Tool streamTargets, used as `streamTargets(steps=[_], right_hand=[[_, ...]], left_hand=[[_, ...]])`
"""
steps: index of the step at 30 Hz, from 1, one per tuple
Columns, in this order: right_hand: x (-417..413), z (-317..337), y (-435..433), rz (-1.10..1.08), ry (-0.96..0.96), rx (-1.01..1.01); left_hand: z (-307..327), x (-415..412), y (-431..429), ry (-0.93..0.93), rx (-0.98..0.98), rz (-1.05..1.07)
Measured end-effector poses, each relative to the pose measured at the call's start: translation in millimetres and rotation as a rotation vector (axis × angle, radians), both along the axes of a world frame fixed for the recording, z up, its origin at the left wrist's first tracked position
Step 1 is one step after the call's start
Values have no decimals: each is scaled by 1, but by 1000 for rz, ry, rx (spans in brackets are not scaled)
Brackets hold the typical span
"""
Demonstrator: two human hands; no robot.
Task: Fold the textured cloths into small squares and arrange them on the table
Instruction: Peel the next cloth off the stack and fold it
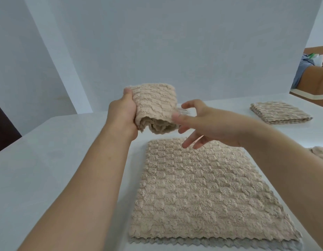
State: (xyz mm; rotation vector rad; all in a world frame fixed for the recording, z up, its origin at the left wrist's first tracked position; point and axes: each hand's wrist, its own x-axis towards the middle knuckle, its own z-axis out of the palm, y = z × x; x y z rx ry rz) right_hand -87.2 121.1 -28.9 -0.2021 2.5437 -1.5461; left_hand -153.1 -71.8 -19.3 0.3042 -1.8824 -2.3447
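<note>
My left grip is wrapped around a folded cloth, holding it up above the middle of the white tabletop. The cloth is beige and plush, with rows of raised, brick-like bumps. It is doubled into a thick bundle, and its loose layers hang open at the lower end. My right grip is open with the fingers spread, just beside the bundle's lower right corner. It is too blurred to tell whether it touches. Below it a spread cloth of the same weave lies flat, reaching towards the near edge, with a grey layer showing under its zigzag hem. A folded square sits near the far right corner.
</note>
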Motion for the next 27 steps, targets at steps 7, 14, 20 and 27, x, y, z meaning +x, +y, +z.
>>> streamTargets(steps=[7,14,20,27], right_hand=[[6,-5,-14,-69,148,201],[6,-11,-24,-145,217,103],[1,-8,-22,-232,270,-5],[8,-3,-22,-260,359,-10]], left_hand=[[0,-5,-2,-14,219,24],[0,1,10,-3,246,-13],[1,9,14,-18,206,7],[1,19,23,-26,136,16]])
